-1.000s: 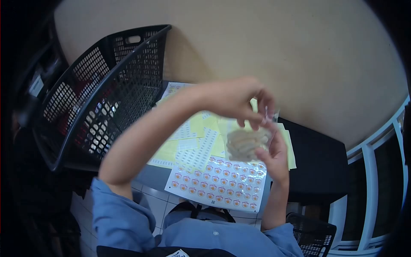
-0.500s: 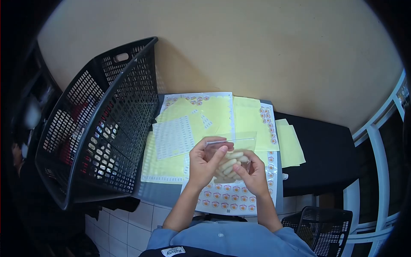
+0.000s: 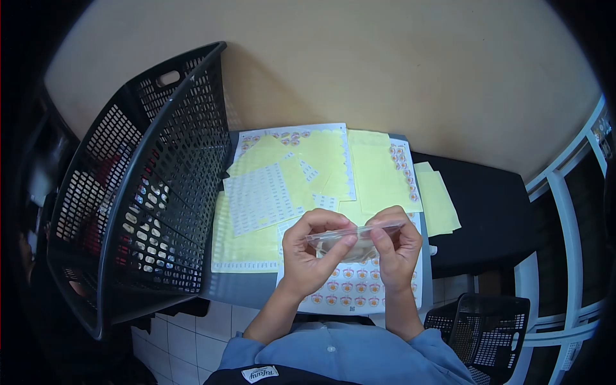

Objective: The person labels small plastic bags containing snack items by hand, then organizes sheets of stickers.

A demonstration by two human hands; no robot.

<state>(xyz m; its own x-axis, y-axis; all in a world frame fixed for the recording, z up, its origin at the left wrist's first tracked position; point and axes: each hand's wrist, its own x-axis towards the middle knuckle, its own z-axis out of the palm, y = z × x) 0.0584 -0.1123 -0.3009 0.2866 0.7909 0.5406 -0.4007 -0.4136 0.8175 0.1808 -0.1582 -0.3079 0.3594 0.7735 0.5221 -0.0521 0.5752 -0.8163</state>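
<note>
Both hands pinch the top edge of a clear zip bag [image 3: 343, 249], held above the table in front of my body. My left hand [image 3: 312, 251] grips the edge on the left between thumb and fingers. On the right, my right hand [image 3: 396, 247] closes on the same edge, its thumb near the left thumb. Pale contents show dimly through the plastic; the bag is seen nearly edge-on, so most of them are hidden. Beneath lies a sticker sheet [image 3: 350, 298] printed with rows of round orange-and-pink labels.
A large black perforated basket [image 3: 167, 138] stands tilted at the left. Yellow backing sheets [image 3: 385, 173] and a sheet of small printed labels [image 3: 260, 199] cover the grey table [image 3: 240, 287]. A black-covered surface [image 3: 487, 212] adjoins at right, with a black basket [image 3: 478, 333] below.
My right hand has moved up from the bag's body to its top edge. The bag has tipped nearly edge-on, hiding the pale finger-shaped pieces seen before. The view has shifted slightly.
</note>
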